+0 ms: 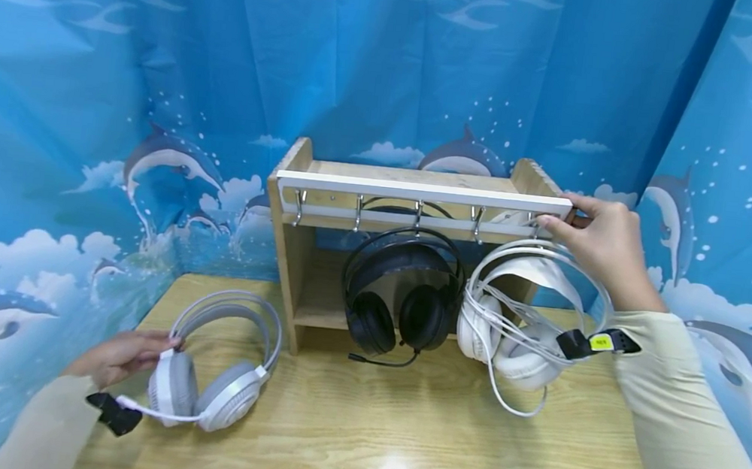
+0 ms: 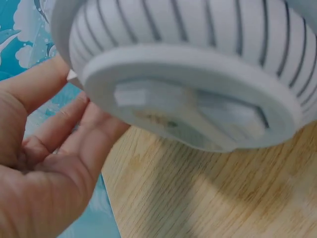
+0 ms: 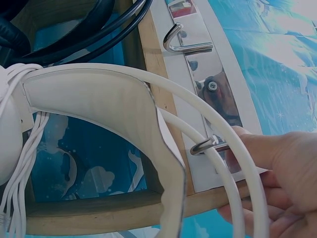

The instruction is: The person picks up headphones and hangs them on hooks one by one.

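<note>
My left hand (image 1: 116, 357) pinches a white-and-grey headset (image 1: 234, 402) by the side where its headband meets one ear cup. The headset is upright, close over the left part of the table, its microphone boom pointing left. In the left wrist view a ribbed ear cup (image 2: 188, 25) fills the top, with fingers behind its edge. My right hand (image 1: 609, 246) grips the right end of the white hook rail (image 1: 380, 188), thumb in front beside the last hook (image 3: 204, 147). From that hook hangs a white headset (image 1: 526, 366) with its cable bundled around it.
A wooden shelf (image 1: 288, 256) carries the rail along its front. A black headset (image 1: 374, 325) with a microphone boom hangs from a middle hook (image 1: 419, 212). Other hooks, such as the leftmost hook (image 1: 298, 208), line the rail. Blue dolphin-printed curtain (image 1: 393, 55) surrounds the wooden table (image 1: 330, 426).
</note>
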`<state>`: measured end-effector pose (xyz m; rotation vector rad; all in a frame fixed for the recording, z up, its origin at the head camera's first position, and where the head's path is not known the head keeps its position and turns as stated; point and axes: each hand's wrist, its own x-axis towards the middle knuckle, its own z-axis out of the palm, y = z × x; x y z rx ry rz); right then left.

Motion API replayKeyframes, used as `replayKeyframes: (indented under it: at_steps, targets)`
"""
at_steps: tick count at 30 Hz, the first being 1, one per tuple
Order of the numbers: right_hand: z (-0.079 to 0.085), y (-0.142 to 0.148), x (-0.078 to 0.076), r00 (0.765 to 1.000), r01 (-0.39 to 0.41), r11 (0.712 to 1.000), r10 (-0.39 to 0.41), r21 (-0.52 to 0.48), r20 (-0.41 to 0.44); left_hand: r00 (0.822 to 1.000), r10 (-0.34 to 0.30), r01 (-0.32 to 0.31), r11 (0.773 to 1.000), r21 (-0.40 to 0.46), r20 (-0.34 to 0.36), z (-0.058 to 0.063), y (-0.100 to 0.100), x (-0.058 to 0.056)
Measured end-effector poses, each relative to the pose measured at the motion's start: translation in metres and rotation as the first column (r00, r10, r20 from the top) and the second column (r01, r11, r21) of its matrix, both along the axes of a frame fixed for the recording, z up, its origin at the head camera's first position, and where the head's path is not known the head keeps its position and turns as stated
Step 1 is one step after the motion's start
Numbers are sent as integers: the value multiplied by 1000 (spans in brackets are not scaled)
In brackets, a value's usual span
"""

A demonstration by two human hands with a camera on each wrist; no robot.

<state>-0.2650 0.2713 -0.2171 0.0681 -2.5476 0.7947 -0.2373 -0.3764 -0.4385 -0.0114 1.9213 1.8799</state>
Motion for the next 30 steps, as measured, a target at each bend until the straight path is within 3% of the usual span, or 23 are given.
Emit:
replayKeyframes:
  at_steps: [6,10,17,22,30]
  targets:
    - [0,0,0,1000,4,1000,-4,6,-5,998,32,-29,998,57,-46,3,4,3]
    - [-1,0,1,1000,2,1000,-2,7,-8,994,99,-94,992,85,-50,6,10,5]
    - [0,-1,1,1000,2,1000,-2,4,-4,971,237,-232,967,108,-37,13,19,10]
    - [-1,-1,0,1000,1,1000,-1,10,-15,959,283,-280,955,96,-18,18,23,15]
    - [-1,-1,1,1000,1,1000,0,12,-16,937,344,-337,935,110,-63,23,28,22]
